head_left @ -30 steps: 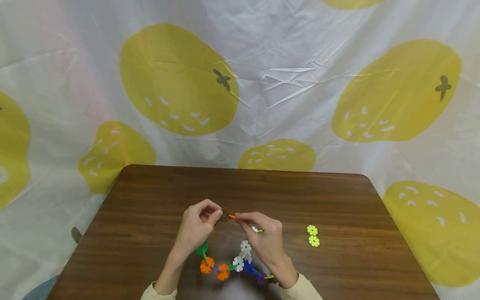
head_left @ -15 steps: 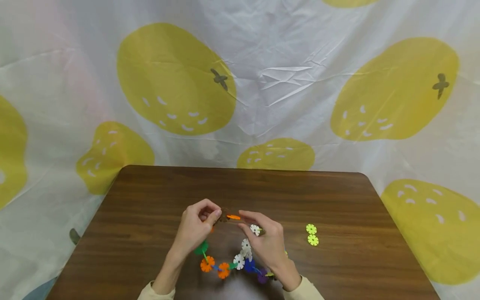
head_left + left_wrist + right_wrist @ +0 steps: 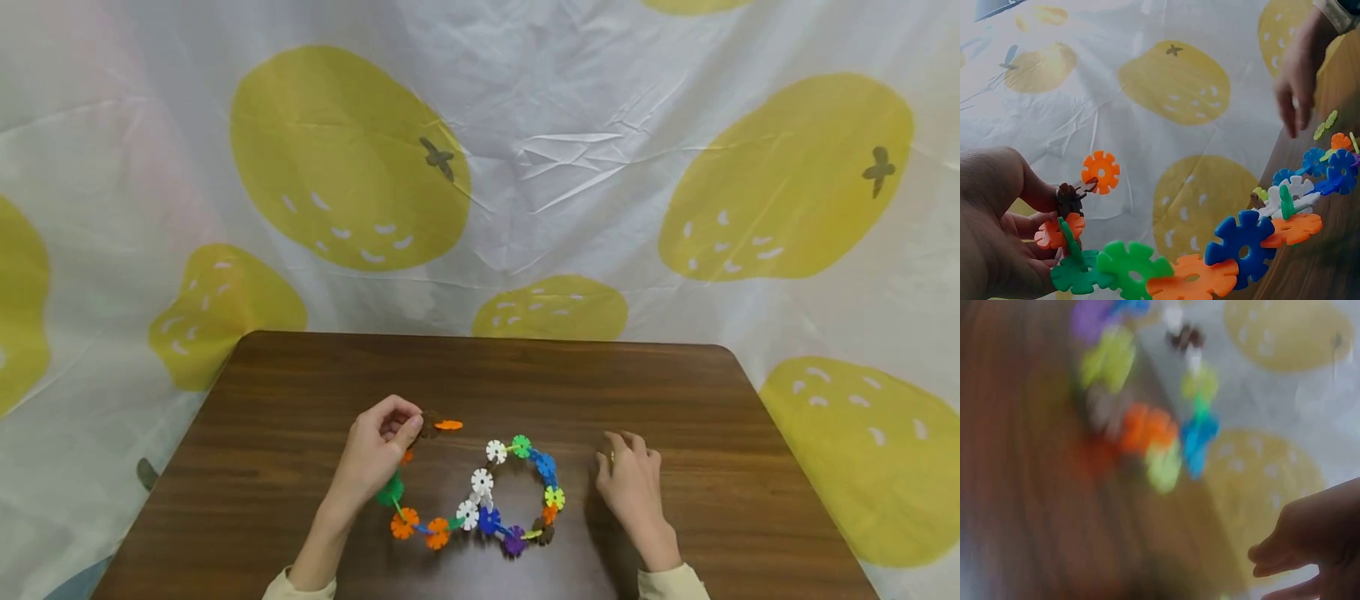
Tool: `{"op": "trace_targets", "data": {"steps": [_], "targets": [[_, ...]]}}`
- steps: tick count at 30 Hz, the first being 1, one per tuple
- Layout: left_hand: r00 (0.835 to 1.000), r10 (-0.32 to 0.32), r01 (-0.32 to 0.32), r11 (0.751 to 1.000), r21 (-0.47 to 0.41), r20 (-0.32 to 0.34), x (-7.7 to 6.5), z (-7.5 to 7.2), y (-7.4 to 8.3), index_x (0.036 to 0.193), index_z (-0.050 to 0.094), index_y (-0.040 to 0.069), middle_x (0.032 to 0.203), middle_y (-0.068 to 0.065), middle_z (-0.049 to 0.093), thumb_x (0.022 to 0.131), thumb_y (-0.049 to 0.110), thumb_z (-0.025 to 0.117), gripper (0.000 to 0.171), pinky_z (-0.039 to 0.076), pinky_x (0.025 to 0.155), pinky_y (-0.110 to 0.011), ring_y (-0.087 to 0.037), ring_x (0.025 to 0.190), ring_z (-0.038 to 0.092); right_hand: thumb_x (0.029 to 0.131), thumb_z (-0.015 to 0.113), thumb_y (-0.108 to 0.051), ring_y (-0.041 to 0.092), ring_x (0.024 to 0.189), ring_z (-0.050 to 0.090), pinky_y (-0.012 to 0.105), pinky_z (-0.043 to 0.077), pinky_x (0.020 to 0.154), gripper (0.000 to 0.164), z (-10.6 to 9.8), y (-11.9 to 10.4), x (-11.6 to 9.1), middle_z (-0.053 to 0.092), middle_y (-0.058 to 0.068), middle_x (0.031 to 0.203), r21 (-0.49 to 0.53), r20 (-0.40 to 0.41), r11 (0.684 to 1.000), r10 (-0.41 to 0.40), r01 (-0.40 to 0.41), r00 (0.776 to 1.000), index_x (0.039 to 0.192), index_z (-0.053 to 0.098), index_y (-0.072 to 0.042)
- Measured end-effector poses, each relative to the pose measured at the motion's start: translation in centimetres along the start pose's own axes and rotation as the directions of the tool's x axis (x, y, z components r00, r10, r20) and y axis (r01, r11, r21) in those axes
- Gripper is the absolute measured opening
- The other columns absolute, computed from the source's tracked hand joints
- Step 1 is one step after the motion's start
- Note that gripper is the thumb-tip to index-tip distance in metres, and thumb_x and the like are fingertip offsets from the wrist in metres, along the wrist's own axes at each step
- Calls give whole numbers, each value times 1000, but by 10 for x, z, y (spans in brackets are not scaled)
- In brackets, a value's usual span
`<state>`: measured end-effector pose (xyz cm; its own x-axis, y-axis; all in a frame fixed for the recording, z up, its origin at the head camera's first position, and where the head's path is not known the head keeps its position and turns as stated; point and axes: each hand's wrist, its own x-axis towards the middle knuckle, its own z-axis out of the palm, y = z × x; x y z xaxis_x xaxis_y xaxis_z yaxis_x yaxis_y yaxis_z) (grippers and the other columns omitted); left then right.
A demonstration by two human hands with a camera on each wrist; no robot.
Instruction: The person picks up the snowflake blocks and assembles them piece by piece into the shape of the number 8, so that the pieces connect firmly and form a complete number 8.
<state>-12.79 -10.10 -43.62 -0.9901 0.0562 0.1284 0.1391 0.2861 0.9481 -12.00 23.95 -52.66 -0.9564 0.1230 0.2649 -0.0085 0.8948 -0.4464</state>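
My left hand [image 3: 372,450] pinches a brown snowflake disc [image 3: 429,426] between thumb and fingertips. Slotted into that disc is an orange snowflake disc [image 3: 1101,172], sticking out to the right in the head view. From the held end a chain of interlocked discs, with a green disc [image 3: 390,490] and orange ones, runs down to white discs [image 3: 467,515], where a round loop of mixed colours joins it. My right hand [image 3: 633,483] hovers with loosely bent fingers right of the loop, holding nothing visible. Two yellow-green discs [image 3: 1325,125] lie below it, hidden by the hand in the head view.
The discs lie on a brown wooden table [image 3: 300,367] with rounded far corners. Behind it hangs a pale cloth [image 3: 562,208] printed with large yellow fruit. The right wrist view is blurred.
My right hand has let go of the orange disc and moved right, over the yellow-green discs, uncovering the loop. My left hand has shifted slightly left with the brown disc.
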Motion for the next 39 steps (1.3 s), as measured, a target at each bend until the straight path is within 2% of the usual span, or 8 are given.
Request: {"op": "trace_targets", "data": {"steps": [5, 10, 15, 21, 26, 31, 36, 39], "targets": [[1000, -21, 21, 1000, -5, -8, 0, 0, -1, 99, 68, 1, 85, -11, 62, 97, 3, 64, 4, 45, 63, -18, -12, 71, 55, 87, 69, -1, 52, 113, 56, 61, 39, 92, 34, 6, 28, -7, 61, 39, 117, -100, -1, 995, -16, 15, 1000, 118, 65, 13], [999, -31, 31, 999, -9, -11, 0, 1, -2, 101, 66, 0, 86, -11, 62, 98, 2, 62, 5, 45, 64, -18, -12, 71, 55, 78, 76, 3, 52, 92, 62, 59, 49, 82, 27, 14, 36, -10, 67, 32, 105, -67, -108, 996, -68, 61, 992, 104, 71, 8], [1000, -29, 29, 999, -16, 1, -1, 3, -1, 102, 65, 0, 87, -11, 61, 99, 1, 60, 6, 45, 64, -19, -12, 71, 54, 75, 78, 5, 49, 85, 64, 61, 52, 72, 26, 15, 36, -8, 68, 27, 98, -21, -105, 998, -58, 57, 993, 100, 72, 5], [1000, -11, 12, 999, -30, 22, -3, 5, 1, 104, 64, 0, 85, -11, 59, 100, 2, 58, 6, 44, 63, -20, -12, 69, 52, 72, 75, 8, 39, 75, 64, 54, 50, 64, 25, 10, 28, -3, 65, 18, 86, 49, -55, 998, -36, 38, 998, 95, 73, -3], [999, 24, -23, 999, -22, 37, -4, 3, 2, 104, 63, 3, 81, -9, 56, 101, 2, 58, 6, 39, 60, -19, -12, 66, 47, 78, 73, 10, 24, 74, 70, 37, 56, 65, 22, -2, -1, 3, 73, 10, 82, 182, -23, 981, -58, 61, 998, 95, 74, -4], [998, 46, -45, 999, -25, 36, -4, 2, 1, 103, 63, 4, 79, -8, 54, 101, 2, 58, 6, 36, 58, -19, -11, 64, 45, 86, 72, 9, 18, 81, 73, 25, 59, 71, 23, -20, -49, 9, 75, 5, 87, 421, 65, 903, -121, 82, 991, 102, 75, -7], [995, 87, -86, 996, -26, 52, -4, 2, 0, 102, 62, 5, 79, -7, 54, 101, 1, 58, 7, 36, 57, -20, -11, 63, 44, 86, 76, 3, 15, 81, 74, 22, 60, 72, 19, -27, -90, 12, 76, 8, 91, 643, 48, 756, -200, 123, 979, 103, 75, -6], [991, 118, -117, 993, -30, 55, -4, 2, 0, 101, 62, 5, 78, -6, 54, 100, 0, 58, 7, 37, 56, -20, -10, 63, 44, 85, 79, -3, 15, 77, 74, 23, 60, 70, 15, -27, -110, 14, 77, 8, 89, 710, 5, 685, -235, 162, 972, 100, 75, -7]]}}
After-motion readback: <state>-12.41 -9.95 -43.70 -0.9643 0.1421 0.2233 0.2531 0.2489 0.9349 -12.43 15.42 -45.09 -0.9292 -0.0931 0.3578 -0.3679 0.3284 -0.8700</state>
